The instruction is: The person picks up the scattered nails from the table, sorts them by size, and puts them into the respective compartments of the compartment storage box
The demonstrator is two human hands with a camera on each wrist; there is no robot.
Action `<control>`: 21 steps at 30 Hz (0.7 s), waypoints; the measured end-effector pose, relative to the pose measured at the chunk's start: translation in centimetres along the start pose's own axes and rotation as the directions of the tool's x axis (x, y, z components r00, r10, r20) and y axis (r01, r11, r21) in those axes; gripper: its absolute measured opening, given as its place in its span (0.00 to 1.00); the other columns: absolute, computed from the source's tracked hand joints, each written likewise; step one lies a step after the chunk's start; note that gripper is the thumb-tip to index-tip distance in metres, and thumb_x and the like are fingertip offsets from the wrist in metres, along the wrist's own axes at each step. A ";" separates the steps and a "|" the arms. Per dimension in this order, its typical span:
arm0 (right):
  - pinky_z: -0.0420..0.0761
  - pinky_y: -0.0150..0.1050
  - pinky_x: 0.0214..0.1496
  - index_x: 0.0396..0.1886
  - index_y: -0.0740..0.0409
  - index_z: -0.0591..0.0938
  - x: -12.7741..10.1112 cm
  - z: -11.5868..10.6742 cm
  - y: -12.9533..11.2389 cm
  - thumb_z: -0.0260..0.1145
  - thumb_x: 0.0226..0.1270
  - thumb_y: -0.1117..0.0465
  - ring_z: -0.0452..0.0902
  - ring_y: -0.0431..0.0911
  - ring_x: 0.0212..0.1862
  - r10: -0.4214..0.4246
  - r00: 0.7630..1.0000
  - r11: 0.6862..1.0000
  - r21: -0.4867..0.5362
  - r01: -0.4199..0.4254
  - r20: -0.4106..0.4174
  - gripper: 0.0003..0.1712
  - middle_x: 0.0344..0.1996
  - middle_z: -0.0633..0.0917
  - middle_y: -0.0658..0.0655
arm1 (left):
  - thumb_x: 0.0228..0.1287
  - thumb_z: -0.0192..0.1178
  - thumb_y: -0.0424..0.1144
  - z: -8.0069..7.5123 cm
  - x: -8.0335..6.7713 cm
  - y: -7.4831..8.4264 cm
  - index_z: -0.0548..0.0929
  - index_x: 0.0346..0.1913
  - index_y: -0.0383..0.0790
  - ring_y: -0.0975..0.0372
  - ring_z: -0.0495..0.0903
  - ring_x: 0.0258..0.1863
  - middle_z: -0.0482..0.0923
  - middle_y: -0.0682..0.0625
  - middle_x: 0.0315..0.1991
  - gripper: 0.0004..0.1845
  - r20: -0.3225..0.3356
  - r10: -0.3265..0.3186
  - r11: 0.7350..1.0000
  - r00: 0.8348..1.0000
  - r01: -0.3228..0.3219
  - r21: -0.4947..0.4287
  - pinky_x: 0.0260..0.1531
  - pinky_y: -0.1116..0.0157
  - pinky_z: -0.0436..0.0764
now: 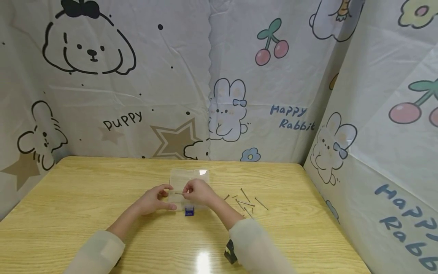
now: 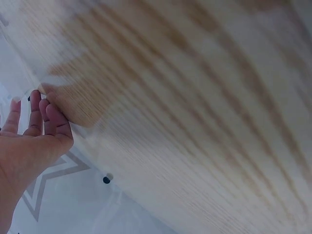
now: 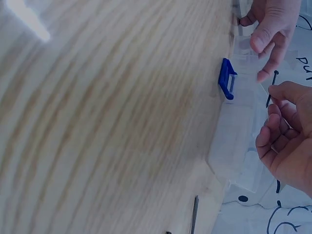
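A clear plastic box (image 1: 172, 201) sits on the table with its lid (image 1: 186, 175) raised at the back and a blue latch (image 1: 189, 211) at its front. My left hand (image 1: 152, 199) holds the box's left end, thumb by the front corner and fingers farther back. In the left wrist view, that hand (image 2: 36, 139) shows bent fingers, while the box is hardly visible. Above the box, my right hand (image 1: 198, 191) pinches a thin metal nail (image 1: 178, 193) between thumb and fingers. The right wrist view shows the nail (image 3: 274, 83) with its flat head outward.
Several loose nails (image 1: 245, 203) of different lengths lie scattered on the table right of the box. A black object (image 1: 230, 252) shows beside my right sleeve. Printed cloth (image 1: 143, 83) hangs behind the wooden table (image 1: 85, 190) and along its right side.
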State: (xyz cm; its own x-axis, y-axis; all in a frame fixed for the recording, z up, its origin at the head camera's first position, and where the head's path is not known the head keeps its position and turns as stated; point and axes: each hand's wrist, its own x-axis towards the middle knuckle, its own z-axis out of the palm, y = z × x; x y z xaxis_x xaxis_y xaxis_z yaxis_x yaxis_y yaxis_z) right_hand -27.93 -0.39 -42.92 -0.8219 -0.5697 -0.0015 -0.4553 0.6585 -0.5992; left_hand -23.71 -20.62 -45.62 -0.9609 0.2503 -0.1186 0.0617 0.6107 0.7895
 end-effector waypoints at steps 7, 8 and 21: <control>0.68 0.26 0.26 0.29 0.59 0.84 0.2 0.7 0.0 0.65 0.58 0.63 0.66 0.35 0.23 -0.002 0.999 1.000 -0.026 0.001 -0.044 0.04 0.19 0.74 0.45 | 0.48 0.71 0.51 0.1 0.2 -0.2 0.69 0.63 0.40 0.50 0.71 0.53 0.72 0.39 0.54 0.40 -0.012 -0.003 1.000 1.000 0.003 0.000 0.52 0.49 0.71; 0.68 0.26 0.26 0.29 0.58 0.84 0.3 0.8 0.0 0.65 0.58 0.63 0.65 0.35 0.23 0.003 0.999 1.000 -0.025 -0.004 -0.044 0.04 0.19 0.74 0.45 | 0.48 0.71 0.51 0.1 0.2 -0.2 0.69 0.63 0.40 0.50 0.71 0.53 0.72 0.39 0.54 0.40 -0.012 -0.001 1.000 1.000 0.001 0.003 0.52 0.49 0.71; 0.67 0.28 0.25 0.31 0.57 0.84 0.5 1.5 0.0 0.64 0.60 0.62 0.67 0.37 0.23 0.065 0.997 0.998 0.008 -0.065 -0.044 0.04 0.21 0.75 0.47 | 0.46 0.72 0.51 0.2 0.2 -0.2 0.69 0.62 0.40 0.51 0.71 0.52 0.72 0.39 0.52 0.40 -0.014 -0.010 1.000 1.000 0.010 -0.007 0.52 0.51 0.71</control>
State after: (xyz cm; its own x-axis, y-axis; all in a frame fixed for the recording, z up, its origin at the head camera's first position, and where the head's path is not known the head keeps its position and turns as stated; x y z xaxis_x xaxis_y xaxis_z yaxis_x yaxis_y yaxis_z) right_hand -27.83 -1.37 -44.09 -0.8640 -0.5034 -0.0053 -0.3983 0.6901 -0.6043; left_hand -23.89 -20.57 -45.92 -0.9650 0.2341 -0.1183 0.0504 0.6081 0.7922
